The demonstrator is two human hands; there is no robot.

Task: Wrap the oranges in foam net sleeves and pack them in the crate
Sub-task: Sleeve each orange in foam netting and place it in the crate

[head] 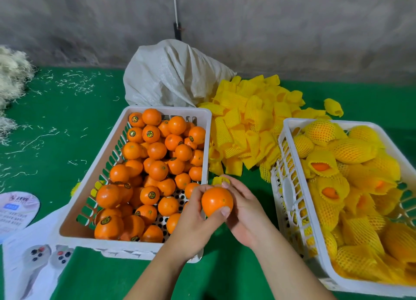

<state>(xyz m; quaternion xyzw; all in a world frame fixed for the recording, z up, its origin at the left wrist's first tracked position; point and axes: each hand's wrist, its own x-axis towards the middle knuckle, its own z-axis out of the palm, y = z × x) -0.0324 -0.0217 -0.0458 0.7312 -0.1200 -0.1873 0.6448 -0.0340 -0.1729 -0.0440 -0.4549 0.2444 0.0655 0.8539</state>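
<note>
My left hand grips a bare orange between thumb and fingers, in the gap between the two crates. My right hand cups the same orange from the right, and its fingertips pinch a yellow foam net sleeve just behind the fruit. A white crate on the left is full of unwrapped oranges. Another white crate on the right holds several oranges wrapped in yellow sleeves. A loose pile of empty foam sleeves lies behind, between the crates.
A white woven sack leans on the grey wall behind the left crate. Pale straw and scattered shreds lie at far left on the green mat. Printed paper sheets lie at the lower left.
</note>
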